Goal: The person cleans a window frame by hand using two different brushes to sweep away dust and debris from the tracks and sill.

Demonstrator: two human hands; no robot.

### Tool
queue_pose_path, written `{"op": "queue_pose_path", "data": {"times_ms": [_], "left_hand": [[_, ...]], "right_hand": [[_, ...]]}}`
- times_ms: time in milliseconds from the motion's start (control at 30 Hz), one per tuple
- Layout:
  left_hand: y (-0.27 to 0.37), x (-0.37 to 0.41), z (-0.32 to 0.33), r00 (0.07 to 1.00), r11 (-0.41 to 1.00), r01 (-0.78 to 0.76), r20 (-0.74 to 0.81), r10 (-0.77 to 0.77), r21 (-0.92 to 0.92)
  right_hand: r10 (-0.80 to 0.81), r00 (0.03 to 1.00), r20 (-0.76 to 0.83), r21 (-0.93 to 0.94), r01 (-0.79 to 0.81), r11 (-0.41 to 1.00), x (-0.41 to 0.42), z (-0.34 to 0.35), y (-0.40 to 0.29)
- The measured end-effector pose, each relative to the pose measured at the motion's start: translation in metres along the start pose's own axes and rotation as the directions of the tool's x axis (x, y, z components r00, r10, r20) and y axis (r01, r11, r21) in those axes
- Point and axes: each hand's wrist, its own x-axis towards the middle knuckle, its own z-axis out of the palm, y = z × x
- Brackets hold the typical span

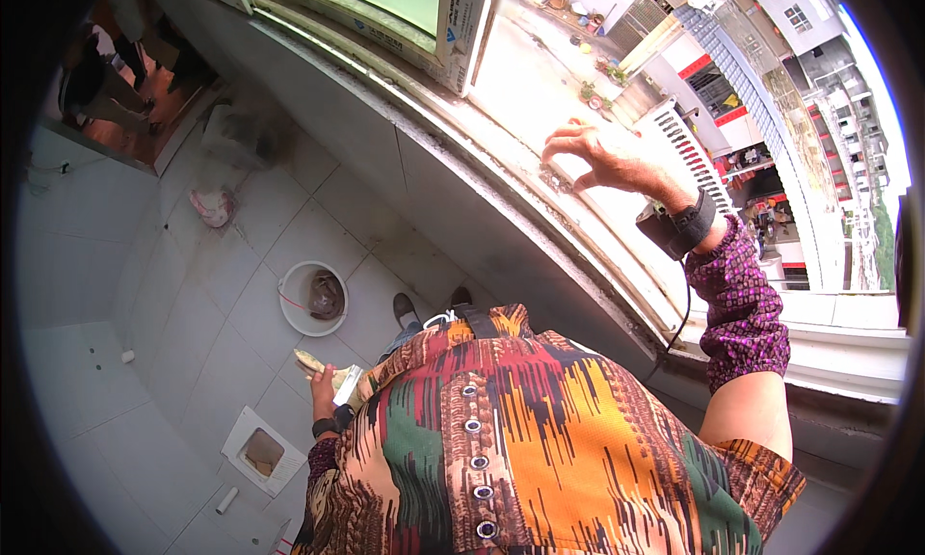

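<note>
My right hand (603,157) is raised over the bright window sill, its fingers curled and apart, with nothing visible between them. A dark strap with a cabled device (668,226) is on that wrist. Crumbly debris (556,179) lies on the window frame (506,161) just below the fingers. Low on the left, my left hand (325,392) is closed around a cream-coloured object (309,361) with a tapered end; its kind cannot be told. A bright flat piece (348,385) shows beside the fingers, partly against the patterned garment.
A white bucket (293,309) with brownish contents stands on the tiled floor near my shoes. Further left are a crumpled bag (213,207), a tile with a square opening (246,428) and a short white tube (227,501). Other people (108,85) stand beyond a doorway. Buildings show outside the window.
</note>
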Motion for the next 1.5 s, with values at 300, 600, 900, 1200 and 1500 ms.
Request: {"op": "queue_pose_path", "data": {"times_ms": [300, 600, 900, 1200, 1500], "left_hand": [[0.091, -0.037, 0.018, 0.998, 0.969, 0.06, 0.043, -0.052, -0.239], [0.071, -0.048, -0.001, 0.988, 0.989, -0.125, -0.097, 0.117, -0.085], [0.037, -0.054, 0.009, 0.975, 0.956, -0.175, -0.173, 0.136, -0.237], [0.033, -0.05, 0.005, 0.979, 0.964, -0.15, -0.173, 0.112, -0.22], [0.041, -0.038, -0.007, 0.981, 0.961, -0.176, -0.114, 0.154, -0.212]], "right_hand": [[-0.166, 0.986, 0.016, 0.007, 0.166, 0.986, 0.006, 0.022, -0.005], [-0.198, 0.979, 0.049, -0.136, 0.203, 0.97, 0.001, 0.007, -0.026], [-0.162, 0.977, 0.137, -0.244, 0.192, 0.951, 0.009, 0.016, -0.011], [-0.105, 0.994, -0.04, -0.124, 0.099, 0.987, 0.044, -0.021, -0.033], [-0.248, 0.944, -0.218, -0.168, 0.214, 0.962, 0.117, -0.027, -0.103]]}}
